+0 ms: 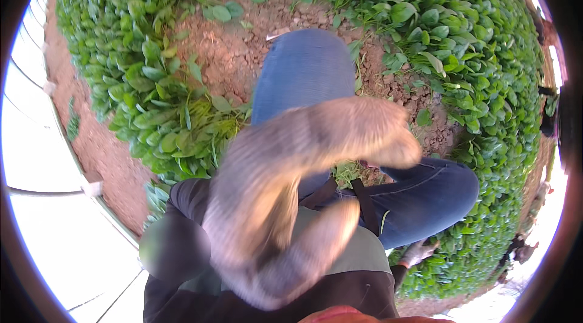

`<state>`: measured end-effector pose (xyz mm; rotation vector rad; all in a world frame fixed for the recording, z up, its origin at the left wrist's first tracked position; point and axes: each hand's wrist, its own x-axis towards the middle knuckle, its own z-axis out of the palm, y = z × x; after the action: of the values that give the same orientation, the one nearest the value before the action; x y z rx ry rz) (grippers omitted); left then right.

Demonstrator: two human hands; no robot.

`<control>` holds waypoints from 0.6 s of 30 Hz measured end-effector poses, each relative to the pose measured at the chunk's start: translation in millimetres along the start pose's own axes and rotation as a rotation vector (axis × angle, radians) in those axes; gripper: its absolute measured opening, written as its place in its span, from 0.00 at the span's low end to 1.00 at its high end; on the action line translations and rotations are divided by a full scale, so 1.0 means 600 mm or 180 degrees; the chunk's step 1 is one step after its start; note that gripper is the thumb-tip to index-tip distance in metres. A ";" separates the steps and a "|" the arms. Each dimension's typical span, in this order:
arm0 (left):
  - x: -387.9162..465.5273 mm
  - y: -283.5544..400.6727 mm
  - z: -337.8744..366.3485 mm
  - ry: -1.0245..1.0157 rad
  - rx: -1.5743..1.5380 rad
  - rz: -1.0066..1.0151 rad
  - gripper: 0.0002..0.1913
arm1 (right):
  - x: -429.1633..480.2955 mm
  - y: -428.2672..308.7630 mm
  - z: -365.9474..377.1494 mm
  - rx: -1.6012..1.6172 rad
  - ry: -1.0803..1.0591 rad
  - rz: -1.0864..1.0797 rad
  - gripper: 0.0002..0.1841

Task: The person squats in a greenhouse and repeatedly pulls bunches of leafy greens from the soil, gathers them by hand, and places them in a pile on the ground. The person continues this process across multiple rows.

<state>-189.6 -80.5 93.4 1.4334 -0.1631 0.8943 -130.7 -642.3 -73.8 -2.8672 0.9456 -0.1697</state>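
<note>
My left hand (255,177), in a grey-brown work glove, is raised close to the camera and blurred by motion. Its fingers and thumb are bent apart in a wide curve, and nothing shows between them. Lower right, my right hand (416,252), also gloved, has its fingers spread at the edge of the leafy green plants (473,250), which look like spinach. Behind the left hand are my bent legs in blue jeans (305,67). A loose green stem (384,222) lies on the right thigh.
Bare cloddy soil (227,54) with a few loose leaves (222,13) surrounds the front knee. A small pale object (278,35) shows beside that knee. Dense plants (132,72) ring the soil. At left, a dirt strip (82,109) borders white sheeting (36,154) with curved hoops.
</note>
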 end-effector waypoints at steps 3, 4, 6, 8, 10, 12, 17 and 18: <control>-0.004 -0.007 -0.029 0.0083 0.0501 -0.0085 0.24 | 0.090 -0.123 -0.071 -0.0037 0.0709 -0.0722 0.35; -0.005 -0.011 -0.033 0.0113 0.0643 -0.0145 0.24 | 0.124 -0.185 -0.097 0.0286 0.0752 -0.0870 0.33; -0.006 -0.017 -0.041 0.0237 0.0830 -0.0144 0.23 | 0.165 -0.327 -0.132 0.0733 0.0816 -0.1610 0.28; -0.005 -0.027 -0.046 0.0411 0.0958 -0.0127 0.22 | 0.156 -0.465 -0.127 0.1401 0.0278 -0.2340 0.24; -0.004 -0.049 -0.059 0.0607 0.1152 -0.0117 0.21 | 0.109 -0.594 -0.077 0.1584 -0.0661 -0.2969 0.24; -0.010 -0.089 -0.095 0.0968 0.1265 -0.0648 0.20 | 0.029 -0.686 0.001 0.1417 -0.1902 -0.3298 0.23; -0.084 -0.228 -0.333 0.2176 0.2153 -0.2368 0.14 | -0.206 -0.809 0.274 0.0269 -0.3690 -0.3650 0.20; -0.112 -0.242 -0.384 0.1872 0.2584 -0.2743 0.13 | -0.242 -0.817 0.318 -0.0705 -0.3156 -0.3964 0.21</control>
<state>-239.3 113.2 -103.0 1.6495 1.2950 0.6098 67.1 -149.6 -200.3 -2.6180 -1.0080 1.1529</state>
